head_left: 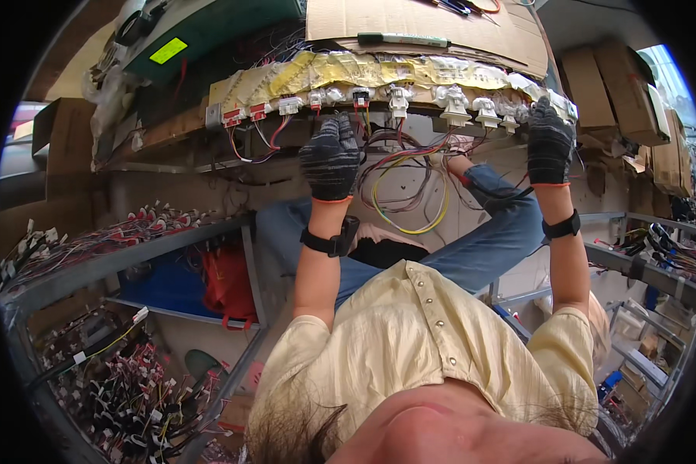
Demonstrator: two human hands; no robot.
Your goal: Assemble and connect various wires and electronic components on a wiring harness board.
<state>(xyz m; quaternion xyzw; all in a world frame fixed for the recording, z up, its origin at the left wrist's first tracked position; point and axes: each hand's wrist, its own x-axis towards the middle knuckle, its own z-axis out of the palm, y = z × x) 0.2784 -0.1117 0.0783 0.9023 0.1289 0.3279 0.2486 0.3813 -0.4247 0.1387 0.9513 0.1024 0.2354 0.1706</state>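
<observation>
Here, the left hand (331, 158) and right hand (551, 143) curl at connectors (455, 106) along the counter (175, 129); whether they grasp something, I cannot tell. Looped wires (414, 149) hang between them. A green marker (402, 39) bears pale writing.

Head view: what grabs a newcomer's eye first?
Probably the yellow-taped strip across the upper middle, with white and red connectors along its lower edge. The dark-gloved left hand is just left of its middle, the dark-gloved right hand at its right end. Coloured wires loop between the hands, and a bright yellow-green display glows upper left.
</observation>
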